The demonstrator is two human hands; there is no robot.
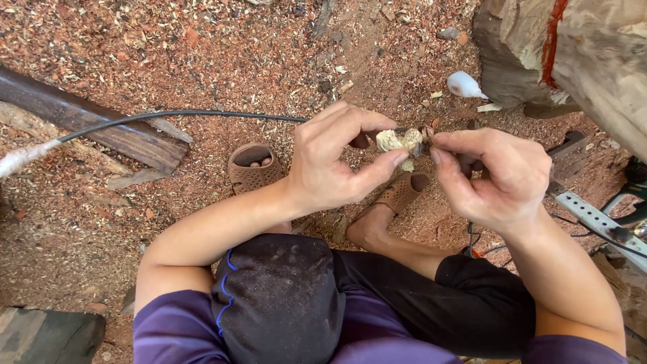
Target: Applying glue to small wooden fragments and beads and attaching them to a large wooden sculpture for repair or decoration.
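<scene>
My left hand (337,162) and my right hand (495,175) meet in front of me, fingertips close together. Between them sits a small pale, crumpled wad (399,143) wound around the end of a black cable (182,114), which runs off to the left over the ground. My left thumb and fingers pinch the wad from the left. My right thumb and forefinger hold its right end, where a small dark tip shows. Below the hands are my knees in dark shorts and my foot in a brown sandal (397,195).
Reddish sawdust and wood chips cover the ground. A dark plank (87,121) lies at the left, a second brown sandal (253,167) near it. A large carved log (573,54) fills the top right, a small white bottle (464,85) beside it. A perforated metal strip (593,219) lies right.
</scene>
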